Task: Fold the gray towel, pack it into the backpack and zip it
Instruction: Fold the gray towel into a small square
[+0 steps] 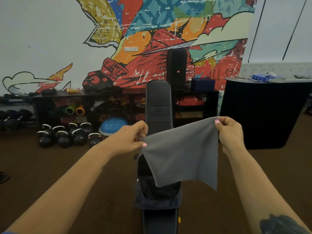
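The gray towel [182, 154] hangs spread in the air in front of me. My left hand [130, 139] pinches its upper left corner and my right hand [229, 132] pinches its upper right corner, which is held higher. Below and behind the towel a dark backpack [157, 195] lies on a black padded bench [158, 102]. The backpack's top is unzipped and open. The towel hides the upper part of the backpack.
Several kettlebells [67, 135] and a blue balance dome [113, 125] sit on the brown floor at the left. A dark shelf unit [104, 102] with a tall speaker [177, 68] lines the mural wall. A black counter [263, 112] stands at the right.
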Demonstrator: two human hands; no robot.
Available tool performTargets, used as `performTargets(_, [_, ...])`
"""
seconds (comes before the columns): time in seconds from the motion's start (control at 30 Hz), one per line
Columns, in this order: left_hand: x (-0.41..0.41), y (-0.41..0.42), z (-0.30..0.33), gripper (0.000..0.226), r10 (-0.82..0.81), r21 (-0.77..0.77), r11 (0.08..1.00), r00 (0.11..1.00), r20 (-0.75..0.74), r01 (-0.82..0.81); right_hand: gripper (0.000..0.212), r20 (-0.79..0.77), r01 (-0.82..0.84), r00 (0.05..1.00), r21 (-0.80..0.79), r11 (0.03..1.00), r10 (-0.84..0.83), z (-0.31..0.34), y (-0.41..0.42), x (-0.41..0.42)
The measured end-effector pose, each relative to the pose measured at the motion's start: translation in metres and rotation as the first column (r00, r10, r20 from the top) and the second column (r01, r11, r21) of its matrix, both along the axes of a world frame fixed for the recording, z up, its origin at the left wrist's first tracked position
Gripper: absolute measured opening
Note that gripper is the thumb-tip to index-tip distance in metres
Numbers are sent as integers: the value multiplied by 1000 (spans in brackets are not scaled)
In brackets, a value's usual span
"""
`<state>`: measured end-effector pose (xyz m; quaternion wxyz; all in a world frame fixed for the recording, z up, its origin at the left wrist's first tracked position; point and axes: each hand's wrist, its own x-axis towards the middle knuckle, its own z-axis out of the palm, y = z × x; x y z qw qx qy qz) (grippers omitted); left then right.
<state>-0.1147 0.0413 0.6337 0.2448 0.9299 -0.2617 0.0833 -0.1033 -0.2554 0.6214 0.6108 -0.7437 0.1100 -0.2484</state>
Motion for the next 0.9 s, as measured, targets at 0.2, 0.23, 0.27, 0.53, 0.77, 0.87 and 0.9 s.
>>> performTargets(0.2, [-34,-32,20,75,-307,563,809,937,165,166,15,-38,15,999,0,1000,-15,-1,-1,4])
performTargets(0.23, [-37,-36,23,75,-358,629,756,919,165,181,16,-41,11,999,-9,1000,-11,0,0,5])
performTargets(0.27, [-38,-39,26,71,-391,660,724,907,156,199,16,-45,6,999,-18,1000,-7,2,1,6])
performTargets(0.53, [-20,-32,32,67,-535,733,657,796,284,179,15,-32,-55,998,-45,997,54,22,10,11])
performTargets(0.77, [-23,-24,33,27,-613,607,751,616,495,260,19,-49,-64,997,-52,997,62,13,7,10])
performTargets(0.87, [-35,-36,38,18,-681,642,707,527,508,295,17,-81,-122,990,-54,991,117,9,10,11])
performTargets(0.9, [-39,-42,39,16,-711,651,687,487,508,323,17,-91,-154,985,-64,986,148,8,12,11])
